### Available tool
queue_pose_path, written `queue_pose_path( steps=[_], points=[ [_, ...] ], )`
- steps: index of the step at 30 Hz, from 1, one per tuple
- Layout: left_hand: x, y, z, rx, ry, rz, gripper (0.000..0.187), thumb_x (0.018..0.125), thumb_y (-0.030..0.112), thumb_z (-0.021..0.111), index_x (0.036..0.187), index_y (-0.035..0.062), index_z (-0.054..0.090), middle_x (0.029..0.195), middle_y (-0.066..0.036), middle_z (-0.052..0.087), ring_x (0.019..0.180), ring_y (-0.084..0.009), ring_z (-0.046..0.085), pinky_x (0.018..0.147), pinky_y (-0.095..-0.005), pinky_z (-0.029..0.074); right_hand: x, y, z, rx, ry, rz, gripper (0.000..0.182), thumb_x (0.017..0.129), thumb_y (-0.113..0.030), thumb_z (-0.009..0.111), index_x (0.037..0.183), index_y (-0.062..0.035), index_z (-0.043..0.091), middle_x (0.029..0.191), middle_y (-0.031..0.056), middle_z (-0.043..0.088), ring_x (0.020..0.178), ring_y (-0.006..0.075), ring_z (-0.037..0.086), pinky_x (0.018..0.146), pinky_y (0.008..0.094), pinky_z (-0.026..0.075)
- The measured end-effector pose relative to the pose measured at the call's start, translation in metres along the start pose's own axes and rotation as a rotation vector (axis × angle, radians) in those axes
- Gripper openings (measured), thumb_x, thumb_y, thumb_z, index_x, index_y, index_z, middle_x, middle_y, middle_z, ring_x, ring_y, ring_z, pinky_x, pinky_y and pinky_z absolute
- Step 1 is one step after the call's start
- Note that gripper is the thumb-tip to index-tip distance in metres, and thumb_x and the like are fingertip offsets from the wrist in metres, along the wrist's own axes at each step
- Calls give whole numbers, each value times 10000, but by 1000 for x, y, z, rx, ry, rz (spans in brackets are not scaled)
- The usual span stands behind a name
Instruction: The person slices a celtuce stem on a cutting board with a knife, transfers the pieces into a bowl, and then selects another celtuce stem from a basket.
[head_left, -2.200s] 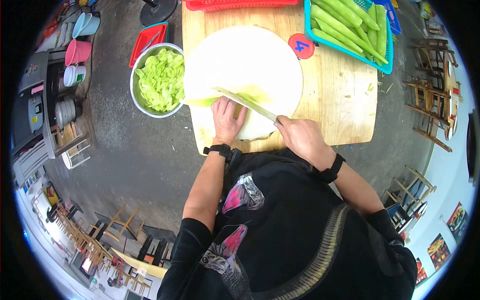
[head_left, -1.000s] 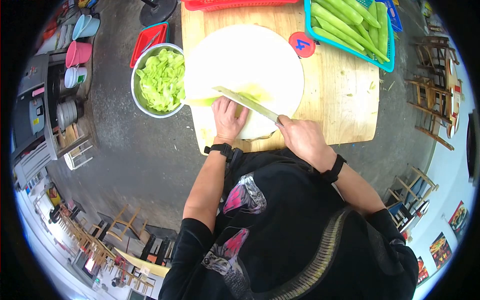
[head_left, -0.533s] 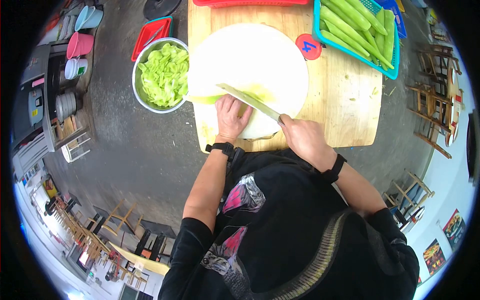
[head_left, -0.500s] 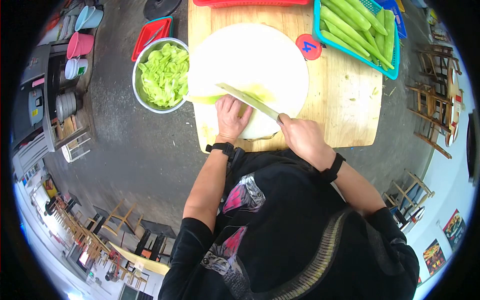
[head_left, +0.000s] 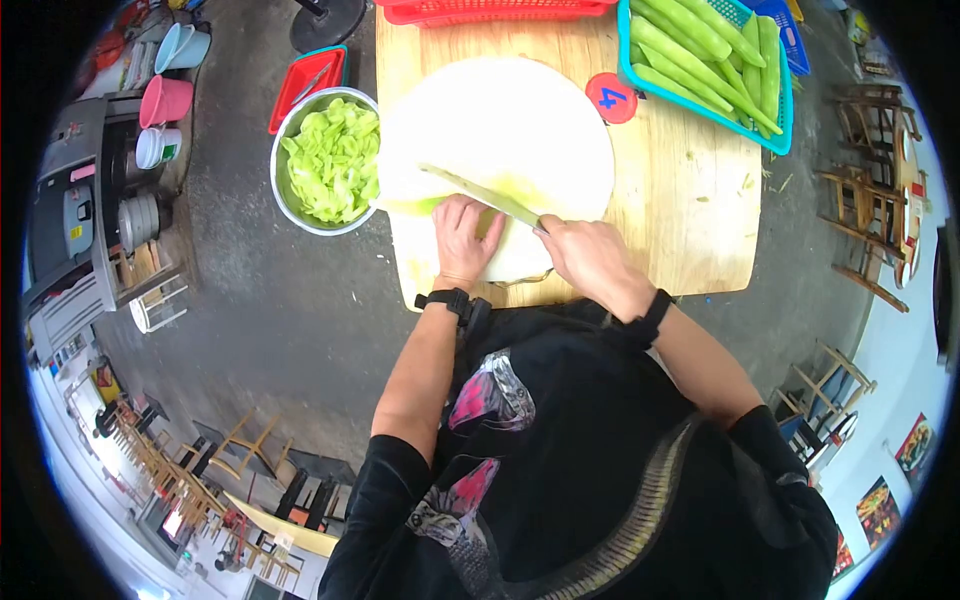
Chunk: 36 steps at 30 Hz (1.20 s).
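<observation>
A round white cutting board (head_left: 490, 110) lies in front of me, very bright from glare. My right hand (head_left: 592, 262) is closed round the handle of a kitchen knife (head_left: 485, 195). The blade points up and to the left, just beyond the fingers of the other hand. My left hand (head_left: 463, 240) holds a pale green peeled vegetable stem (head_left: 412, 206) on the board, fingertips curled and thumb at the side. Part of the stem is hidden under fingers and blade. Left of the board, a metal bowl (head_left: 277, 190) holds thin green slices (head_left: 333, 160).
Long green peeled stems (head_left: 700, 60) fill a teal basket (head_left: 785, 110) at the table's back right. A red lid marked 4 (head_left: 611, 98) sits beside the board on the wooden table (head_left: 690, 215). A red basket (head_left: 500, 12) stands at the back edge; a red tray (head_left: 300, 85) is beyond the bowl.
My right hand and the knife have shifted slightly left and toward me. My left hand stays on the stem. The whole view has shifted a little.
</observation>
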<state>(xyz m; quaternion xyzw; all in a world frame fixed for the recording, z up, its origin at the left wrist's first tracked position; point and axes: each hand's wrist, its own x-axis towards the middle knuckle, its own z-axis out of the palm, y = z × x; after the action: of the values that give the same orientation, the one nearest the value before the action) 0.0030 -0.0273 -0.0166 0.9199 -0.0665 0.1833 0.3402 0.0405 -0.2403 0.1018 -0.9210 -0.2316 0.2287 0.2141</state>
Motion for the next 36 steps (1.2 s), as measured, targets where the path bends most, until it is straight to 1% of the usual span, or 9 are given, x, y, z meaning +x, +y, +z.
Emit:
queue_pose_path(
  steps=[3, 19, 21, 25, 27, 29, 31, 34, 36],
  points=[
    [-1, -2, 1, 54, 6, -27, 403, 771, 149, 883, 1110, 41, 692, 1124, -132, 658, 1078, -340, 612, 958, -474, 452, -17, -8, -12, 7, 1, 17, 260, 1072, -269, 577, 998, -34, 661, 702, 198, 687, 655, 411, 692, 610, 520, 534],
    [-1, -4, 1, 25, 19, -14, 381, 782, 152, 877, 1100, 26, 710, 1159, -137, 683, 1110, -331, 622, 967, -464, 449, -27, -6, -14, -94, -81, 72, 208, 1065, -243, 577, 1045, -46, 644, 681, 176, 682, 647, 382, 701, 592, 507, 538],
    [-1, -6, 0, 19, -18, -22, 409, 765, 144, 862, 1120, 14, 706, 1178, -178, 679, 1115, -389, 620, 985, -479, 465, -25, -6, -12, -93, -82, 72, 203, 1063, -236, 577, 1047, -45, 640, 681, 174, 684, 646, 380, 703, 592, 505, 541],
    [1, -4, -1, 17, -16, -24, 406, 764, 140, 864, 1117, 16, 707, 1164, -172, 682, 1105, -381, 626, 983, -476, 463, -23, -6, -10, -91, -89, 69, 191, 1056, -217, 574, 1038, -36, 631, 690, 176, 693, 654, 386, 709, 602, 507, 551],
    [2, -4, -1, 5, -2, -20, 354, 774, 142, 872, 1071, 44, 705, 1123, -111, 690, 1078, -328, 623, 953, -454, 445, -18, -5, -8, -76, -83, 59, 194, 1055, -215, 572, 1037, -31, 630, 697, 180, 696, 660, 391, 711, 608, 514, 552],
    [2, -4, -1, 5, 10, -17, 343, 777, 144, 872, 1061, 54, 703, 1110, -106, 689, 1071, -325, 624, 950, -452, 446, -7, -3, 1, -60, -75, 50, 196, 1053, -213, 571, 1036, -27, 629, 704, 184, 700, 665, 396, 713, 613, 521, 553],
    [1, -4, 1, 7, 23, -8, 331, 779, 146, 872, 1051, 64, 701, 1097, -100, 688, 1064, -323, 625, 948, -450, 446, 14, 2, 19, -48, -33, 4, 170, 1003, -143, 557, 1012, 10, 631, 706, 208, 711, 665, 397, 727, 617, 521, 569],
    [4, -2, -2, -15, 32, 2, 318, 784, 151, 872, 1035, 78, 692, 1072, -95, 680, 1054, -320, 626, 941, -450, 446, 34, 2, 29, -64, -30, -10, 192, 1022, -166, 553, 997, 6, 637, 715, 211, 712, 683, 406, 728, 626, 527, 565],
    [6, 3, -3, -30, 32, -1, 302, 778, 101, 864, 1013, 62, 678, 1079, -124, 669, 1056, -346, 623, 951, -459, 463, 29, 4, 24, -47, -31, -6, 209, 1034, -184, 553, 987, 1, 639, 719, 208, 713, 689, 407, 727, 631, 529, 563]
  ],
)
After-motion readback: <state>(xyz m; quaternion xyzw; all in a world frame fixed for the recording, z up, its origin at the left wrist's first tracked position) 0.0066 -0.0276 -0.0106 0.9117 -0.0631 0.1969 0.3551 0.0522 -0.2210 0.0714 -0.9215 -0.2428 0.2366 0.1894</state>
